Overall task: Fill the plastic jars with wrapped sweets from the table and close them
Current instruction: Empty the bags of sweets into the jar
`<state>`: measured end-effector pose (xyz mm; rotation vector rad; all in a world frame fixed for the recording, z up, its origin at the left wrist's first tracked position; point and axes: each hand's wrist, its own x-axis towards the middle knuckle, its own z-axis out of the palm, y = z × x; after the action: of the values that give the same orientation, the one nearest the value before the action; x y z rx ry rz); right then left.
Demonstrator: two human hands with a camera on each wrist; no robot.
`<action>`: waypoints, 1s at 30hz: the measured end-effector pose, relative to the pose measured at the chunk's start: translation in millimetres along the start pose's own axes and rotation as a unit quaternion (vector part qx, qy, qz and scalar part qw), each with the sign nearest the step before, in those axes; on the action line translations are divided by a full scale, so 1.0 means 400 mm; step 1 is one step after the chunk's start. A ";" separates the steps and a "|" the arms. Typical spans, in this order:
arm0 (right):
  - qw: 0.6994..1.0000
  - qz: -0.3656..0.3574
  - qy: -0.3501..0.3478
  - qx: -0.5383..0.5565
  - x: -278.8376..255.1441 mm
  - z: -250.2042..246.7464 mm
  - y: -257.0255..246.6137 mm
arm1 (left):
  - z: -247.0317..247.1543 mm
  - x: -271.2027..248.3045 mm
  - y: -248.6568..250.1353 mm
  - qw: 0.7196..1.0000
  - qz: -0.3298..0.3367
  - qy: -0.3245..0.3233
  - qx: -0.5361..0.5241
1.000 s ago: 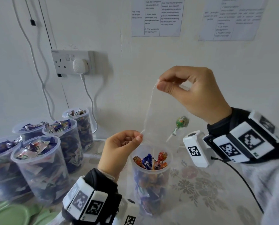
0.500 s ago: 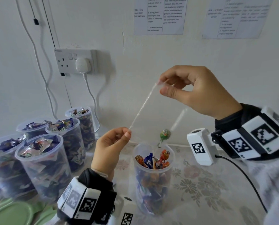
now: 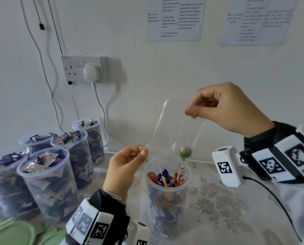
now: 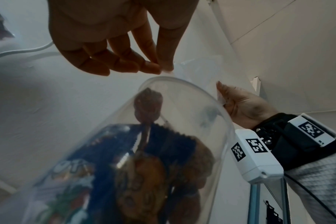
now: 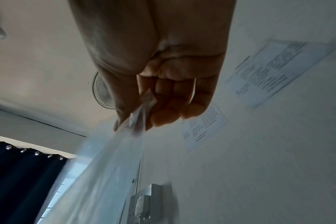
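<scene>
Pinching a clear plastic bag (image 3: 174,131) at two corners over the open jar (image 3: 167,197).
Right hand (image 3: 230,110) grip high, left hand (image 3: 124,167) grip low; a green lollipop (image 3: 185,152), apparently inside the bag, sits just above the jar's rim; jar stands on the desk (image 3: 227,209), nearly full of sweets.

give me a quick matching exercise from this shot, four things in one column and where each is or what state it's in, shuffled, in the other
Things:
1. green lollipop
2. clear bag
3. green lids
4. white plug

Places or states:
A. in the wall socket
B. flat on the table, near left
C. pinched by both hands
D. just above the open jar

Pairs: 1-D, 2-C, 3-B, 4-A
</scene>
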<state>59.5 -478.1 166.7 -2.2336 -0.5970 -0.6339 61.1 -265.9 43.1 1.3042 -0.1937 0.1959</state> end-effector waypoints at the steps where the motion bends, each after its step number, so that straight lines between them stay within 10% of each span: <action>1: 1.000 -0.010 0.020 -0.006 0.001 -0.002 -0.003 | 0.000 0.000 0.001 1.000 -0.001 0.001 -0.002; 6: 0.999 -0.002 -0.036 0.015 -0.002 0.009 -0.011 | -0.004 -0.003 -0.003 1.000 -0.005 -0.002 0.007; 18: 0.995 -0.032 0.067 0.072 -0.006 0.002 -0.015 | -0.005 0.002 -0.002 0.999 0.024 0.037 0.009; 23: 0.978 -0.102 0.167 0.072 -0.030 0.040 -0.010 | -0.022 0.006 0.025 0.996 0.042 0.071 -0.027; 30: 0.953 -0.259 0.138 -0.068 -0.121 0.181 0.015 | -0.036 0.004 0.081 0.988 -0.062 -0.003 -0.143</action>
<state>44.5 -438.6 90.3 -2.0584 -1.0289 -1.2625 55.1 -243.7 70.4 1.0272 -0.1386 0.0551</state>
